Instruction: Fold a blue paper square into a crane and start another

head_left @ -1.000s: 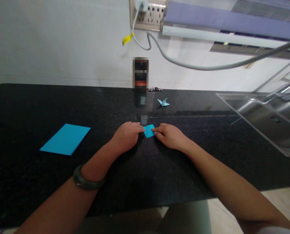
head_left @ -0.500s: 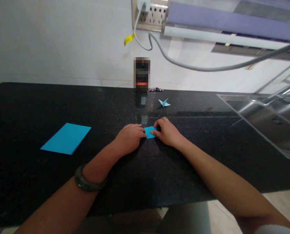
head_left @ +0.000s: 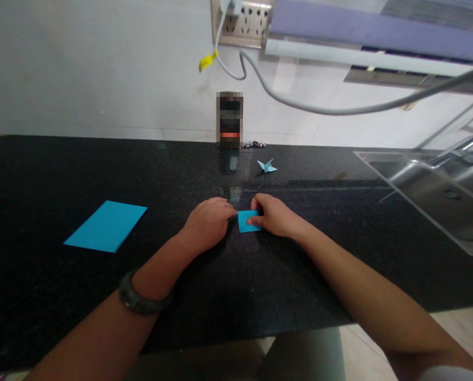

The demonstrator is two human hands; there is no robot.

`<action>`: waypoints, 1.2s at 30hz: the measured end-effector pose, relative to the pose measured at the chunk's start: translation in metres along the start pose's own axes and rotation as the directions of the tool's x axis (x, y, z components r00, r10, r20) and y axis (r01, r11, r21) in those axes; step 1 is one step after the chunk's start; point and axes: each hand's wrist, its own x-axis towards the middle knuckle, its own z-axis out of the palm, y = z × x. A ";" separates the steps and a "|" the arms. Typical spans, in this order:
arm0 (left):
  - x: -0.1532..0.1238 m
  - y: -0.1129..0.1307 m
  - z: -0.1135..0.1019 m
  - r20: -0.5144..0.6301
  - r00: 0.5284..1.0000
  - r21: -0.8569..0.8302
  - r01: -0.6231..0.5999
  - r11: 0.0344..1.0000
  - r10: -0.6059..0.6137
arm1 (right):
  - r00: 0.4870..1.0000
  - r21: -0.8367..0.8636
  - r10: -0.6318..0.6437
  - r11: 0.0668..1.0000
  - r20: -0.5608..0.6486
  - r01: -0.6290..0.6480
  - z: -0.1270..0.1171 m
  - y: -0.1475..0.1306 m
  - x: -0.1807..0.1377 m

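A small folded square of blue paper (head_left: 243, 222) lies on the dark countertop, faint creases showing on its face. My right hand (head_left: 276, 214) is closed on its right side, thumb on top and fingers curled behind the edge. Part of the paper is hidden under that thumb. My left hand (head_left: 210, 222) rests at the paper's left, its fingers stretched forward and a fingertip at the upper left corner; whether it touches cannot be told. A dark bangle (head_left: 141, 296) circles the left wrist.
Flat blue paper (head_left: 107, 226) lies at the left. A light blue origami crane (head_left: 267, 166) stands behind my hands. Against the wall leans a blurred-out upright object (head_left: 230, 119), with a beaded string (head_left: 254, 144) beside it. A steel sink (head_left: 438, 196) is at right; a grey cable (head_left: 319, 110) hangs above.
The folded paper has turned slightly and come a little nearer to me, with my right hand on it. My left fingers have drawn back from its left edge to the corner.
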 end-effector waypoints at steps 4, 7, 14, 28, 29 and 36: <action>0.001 0.001 -0.004 -0.141 0.982 -0.001 0.124 0.992 -0.123 | 0.979 0.156 -0.052 0.984 -0.199 0.085 -0.002 -0.002 -0.003; 0.002 0.003 -0.010 -0.270 0.935 -0.020 0.234 0.972 -0.230 | 0.894 0.031 -0.244 0.961 -0.375 0.275 -0.008 -0.006 -0.010; 0.003 0.002 -0.012 -0.186 0.951 -0.021 0.248 0.968 -0.248 | 0.820 -0.049 -0.533 0.832 0.209 0.553 -0.014 -0.010 -0.025; 0.002 0.003 -0.018 0.268 0.963 -0.220 0.103 0.970 -0.042 | 0.901 -0.070 -0.424 0.900 0.096 0.431 0.002 -0.024 -0.029; 0.003 0.004 -0.017 0.280 0.958 -0.213 0.119 0.970 -0.056 | 0.902 -0.084 -0.420 0.900 0.098 0.428 0.004 -0.023 -0.027; 0.000 0.001 -0.014 0.242 0.970 -0.185 0.080 0.979 -0.034 | 0.890 -0.195 -0.442 0.869 0.109 0.455 0.004 -0.010 -0.018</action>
